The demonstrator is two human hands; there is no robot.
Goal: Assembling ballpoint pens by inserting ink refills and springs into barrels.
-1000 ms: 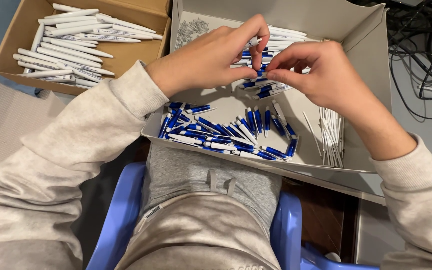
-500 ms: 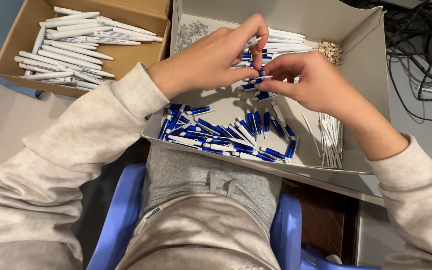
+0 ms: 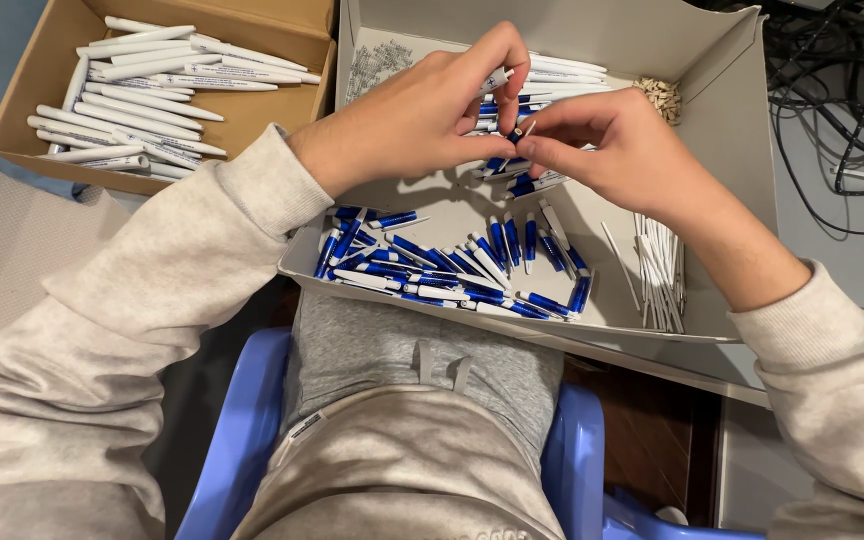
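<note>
Hands: my left hand (image 3: pixel 422 120) and right hand (image 3: pixel 617 150) meet over the white box (image 3: pixel 722 150), fingertips pinched together on one small pen part (image 3: pixel 517 132), dark blue with a pale tip. Left also pins a white barrel (image 3: pixel 495 80) under the forefinger; both are closed on the piece, none spread.

Contents below: blue-and-white pen pieces (image 3: pixel 452 270) heaped along the near wall; thin white refills (image 3: pixel 660 275) to the right; small springs (image 3: pixel 662 97) in the far right corner; more barrels (image 3: pixel 562 72) behind my fingers.

Adjacent: brown box (image 3: pixel 12 125) with finished white pens (image 3: pixel 142 95).

Risks, as I judge them: the pinched piece is tiny and could slip into the heap and be lost among its like; pushing at an angle could jam it; the box rests on my lap, so a knee shift could tip it.
</note>
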